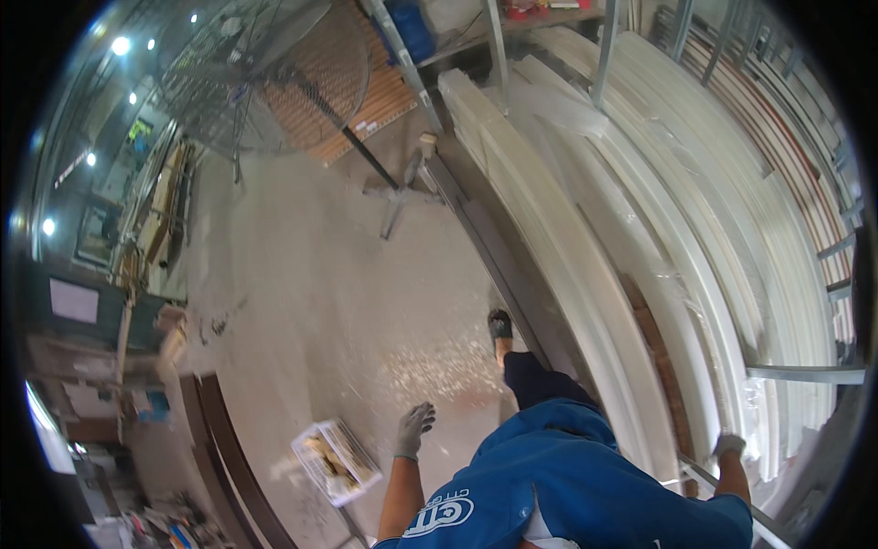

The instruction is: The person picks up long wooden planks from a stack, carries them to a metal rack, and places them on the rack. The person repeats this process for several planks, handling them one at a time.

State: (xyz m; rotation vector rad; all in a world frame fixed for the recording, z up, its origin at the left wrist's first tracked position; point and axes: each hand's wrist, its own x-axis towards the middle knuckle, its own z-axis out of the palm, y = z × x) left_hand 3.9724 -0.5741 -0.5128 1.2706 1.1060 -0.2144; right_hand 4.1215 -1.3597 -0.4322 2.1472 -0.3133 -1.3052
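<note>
My left hand [416, 430], in a grey work glove, hangs over the floor with its fingers stretched out and nothing in it. A white crate [368, 465] with pale pieces inside is the thing nearest to it, to its lower left. Out to the right, my gloved right hand [729, 445] is at the long white plastic-wrapped profiles [700, 316]. Its fingers are blurred and small, so their grip and any contact cannot be made out. A metal rack bar [697, 468] runs just beside that hand.
A large standing fan [393, 194] stands ahead. Dark long profiles [485, 242] lie along the rack's left side. Two brown profiles [229, 439] stretch along the left. Pale chips [439, 371] are scattered over the floor near my foot [500, 325]. Metal posts [606, 55] divide the rack.
</note>
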